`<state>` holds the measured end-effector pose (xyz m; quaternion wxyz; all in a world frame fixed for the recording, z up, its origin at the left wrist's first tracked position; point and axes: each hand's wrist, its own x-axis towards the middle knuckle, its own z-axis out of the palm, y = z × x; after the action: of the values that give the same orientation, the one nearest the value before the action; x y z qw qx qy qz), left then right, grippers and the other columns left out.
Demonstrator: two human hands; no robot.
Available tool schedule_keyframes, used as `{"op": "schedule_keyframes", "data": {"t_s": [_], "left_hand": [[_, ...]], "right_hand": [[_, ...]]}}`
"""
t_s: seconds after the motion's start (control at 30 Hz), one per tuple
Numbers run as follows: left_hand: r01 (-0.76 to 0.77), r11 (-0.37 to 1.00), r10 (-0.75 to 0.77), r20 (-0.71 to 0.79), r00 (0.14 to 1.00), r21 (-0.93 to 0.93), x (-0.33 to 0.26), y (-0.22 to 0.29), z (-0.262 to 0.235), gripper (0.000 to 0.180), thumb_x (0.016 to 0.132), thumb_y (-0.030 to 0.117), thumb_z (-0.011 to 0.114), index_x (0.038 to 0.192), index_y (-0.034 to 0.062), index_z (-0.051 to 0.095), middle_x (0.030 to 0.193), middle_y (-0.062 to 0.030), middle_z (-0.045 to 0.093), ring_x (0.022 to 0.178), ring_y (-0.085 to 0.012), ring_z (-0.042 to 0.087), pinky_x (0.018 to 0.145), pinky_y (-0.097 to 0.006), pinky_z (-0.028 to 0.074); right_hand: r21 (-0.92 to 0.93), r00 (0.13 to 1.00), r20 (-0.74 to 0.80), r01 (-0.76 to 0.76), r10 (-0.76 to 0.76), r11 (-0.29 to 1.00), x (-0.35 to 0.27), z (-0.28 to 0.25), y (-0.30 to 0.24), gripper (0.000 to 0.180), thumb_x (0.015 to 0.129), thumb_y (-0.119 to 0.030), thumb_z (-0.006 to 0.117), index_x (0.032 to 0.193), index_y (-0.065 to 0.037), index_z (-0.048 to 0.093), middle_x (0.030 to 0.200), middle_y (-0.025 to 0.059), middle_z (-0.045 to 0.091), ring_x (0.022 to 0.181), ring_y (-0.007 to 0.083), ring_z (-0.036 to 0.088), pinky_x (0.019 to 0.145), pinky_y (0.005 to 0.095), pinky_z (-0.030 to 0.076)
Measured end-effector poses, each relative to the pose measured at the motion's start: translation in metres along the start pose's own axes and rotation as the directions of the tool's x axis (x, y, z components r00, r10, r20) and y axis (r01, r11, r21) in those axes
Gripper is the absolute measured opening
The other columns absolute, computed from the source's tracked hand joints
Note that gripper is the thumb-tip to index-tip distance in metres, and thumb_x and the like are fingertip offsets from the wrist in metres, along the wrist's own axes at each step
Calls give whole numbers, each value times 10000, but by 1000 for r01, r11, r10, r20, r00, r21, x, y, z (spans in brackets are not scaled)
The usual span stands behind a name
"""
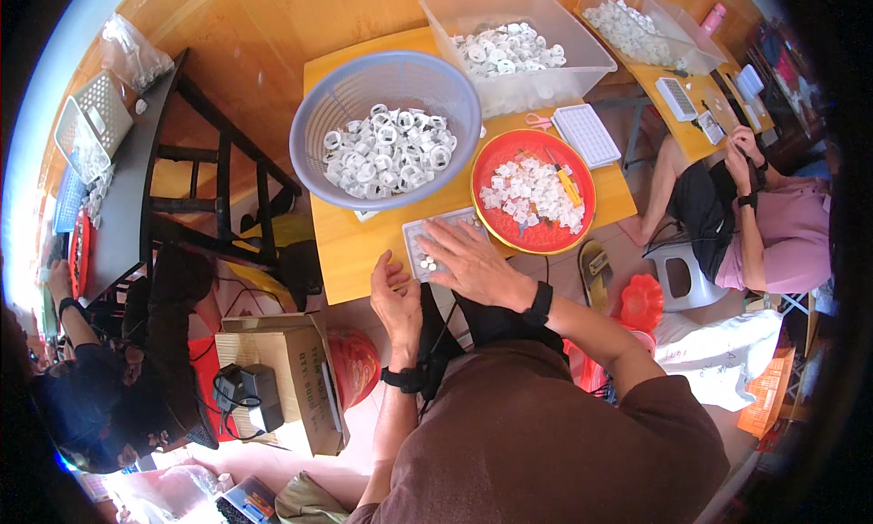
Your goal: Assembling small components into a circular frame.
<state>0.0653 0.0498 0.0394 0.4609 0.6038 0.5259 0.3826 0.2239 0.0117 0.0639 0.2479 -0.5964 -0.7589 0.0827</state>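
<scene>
My right hand [475,262] lies over a shallow pale grey tray [415,234] at the table's near edge, its fingers stretched out and covering much of it. A few small white round pieces [427,263] sit on the tray beside those fingers. My left hand [396,301] is just left of the tray, palm turned up and fingers loosely curled but apart; I make out nothing in it. Close to my right hand stands a red round tray [486,229] of small translucent white parts [527,189], with a yellow-handled tool [569,186] on them.
A blue-grey basket [309,115] of white ring-shaped parts and a clear bin [546,92] stand farther back. Pink scissors [538,121] lie near a white grid tray [587,135]. Co-workers sit at both sides. A cardboard box [273,379] stands left of me.
</scene>
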Motion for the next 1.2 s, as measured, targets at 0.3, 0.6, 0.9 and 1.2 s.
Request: {"op": "schedule_keyframes", "data": {"t_s": [0.3,0.6,0.9,1.2], "left_hand": [[-106,981,107,0,994,164,6,4,0,446,722,-8,603,1159,3,514,879,-145,580,654,-186,587,612,-313,491],[-32,988,26,43,999,149,16,1,1,401,722,-37,568,1121,-12,539,729,-101,598,619,-153,583,567,-282,476],[-105,977,100,35,994,188,18,5,5,378,711,-46,548,1087,-14,556,674,-66,568,586,-128,559,540,-259,455],[-90,979,85,35,996,183,18,3,2,396,689,-38,546,1083,0,563,673,-80,567,575,-138,552,545,-272,458]], "right_hand": [[-73,999,-17,-30,29,997,-4,11,0,559,825,-350,553,1232,14,435,1320,219,378,1246,316,349,1027,453,265],[-60,999,-18,-44,42,997,-10,0,-8,541,814,-319,575,1219,16,445,1299,215,394,1231,324,359,1028,456,257],[-225,991,-98,-113,93,968,-6,3,5,566,819,-322,567,1205,73,444,1278,259,395,1212,357,365,1025,427,274],[-119,997,-37,-72,68,990,-18,4,-10,597,817,-349,567,1200,89,432,1283,257,398,1206,342,383,1028,431,268]]}}
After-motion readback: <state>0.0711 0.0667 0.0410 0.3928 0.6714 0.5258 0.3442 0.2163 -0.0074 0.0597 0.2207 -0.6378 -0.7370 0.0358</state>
